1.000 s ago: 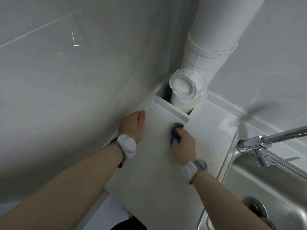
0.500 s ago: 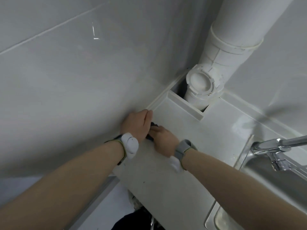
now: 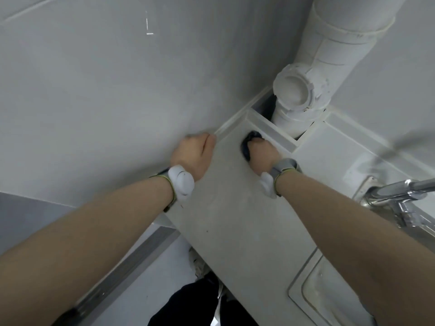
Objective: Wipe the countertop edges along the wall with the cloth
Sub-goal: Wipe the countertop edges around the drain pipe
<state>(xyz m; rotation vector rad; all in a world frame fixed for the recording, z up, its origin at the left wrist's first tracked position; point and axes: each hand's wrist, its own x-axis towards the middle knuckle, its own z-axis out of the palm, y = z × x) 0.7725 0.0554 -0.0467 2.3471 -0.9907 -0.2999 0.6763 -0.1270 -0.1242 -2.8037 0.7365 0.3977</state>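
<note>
By the pipe point(image 3: 306, 95) corner, R hand point(image 3: 262, 154) grip closed on dark cloth point(image 3: 248, 143) on countertop point(image 3: 235, 220), L hand point(image 3: 195, 156) fisted at wall point(image 3: 106, 102)

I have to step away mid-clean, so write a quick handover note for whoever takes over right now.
Right hand: closed on the dark blue cloth, pressed to the white countertop just before the raised lip by the white drain pipe.
Left hand: fisted, empty as far as visible, resting where the countertop meets the grey wall.
Done: cannot tell which edges are wiped.
Left: the wall edges, and the back edge towards the chrome tap.
</note>
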